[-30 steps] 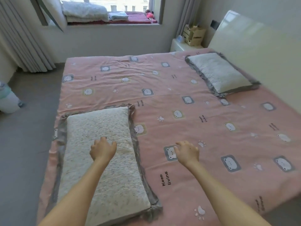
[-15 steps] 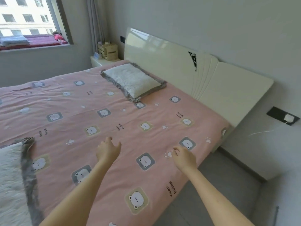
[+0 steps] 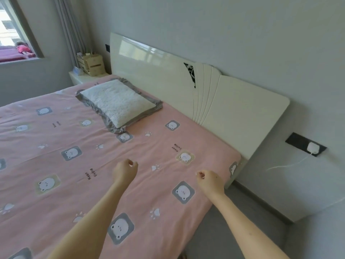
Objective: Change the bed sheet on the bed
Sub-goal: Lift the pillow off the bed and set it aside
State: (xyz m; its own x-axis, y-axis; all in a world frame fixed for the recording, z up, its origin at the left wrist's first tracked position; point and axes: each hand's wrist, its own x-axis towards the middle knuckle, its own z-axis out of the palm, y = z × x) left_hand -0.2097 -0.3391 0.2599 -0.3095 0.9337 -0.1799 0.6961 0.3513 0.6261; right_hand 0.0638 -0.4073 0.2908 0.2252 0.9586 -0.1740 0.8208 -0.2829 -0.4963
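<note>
The bed [image 3: 230, 181] wears a pink bear-print sheet [image 3: 74, 139], spread flat right up to the cream headboard [image 3: 233, 105] at one o'clock. Whether this is the old sheet or the fresh one I cannot tell. If it is the old one, I'd say nothing has been stripped yet: a grey-frilled pillow [image 3: 117, 101] lies on it at eleven o'clock and would have to come off first. Both arms reach forward over the near corner. The left hand [image 3: 124, 171] and right hand [image 3: 211, 181] hover just above the sheet, a little apart, knuckles up. Their fingers [image 3: 130, 162] are curled inward, loosely clenched, holding nothing.
</note>
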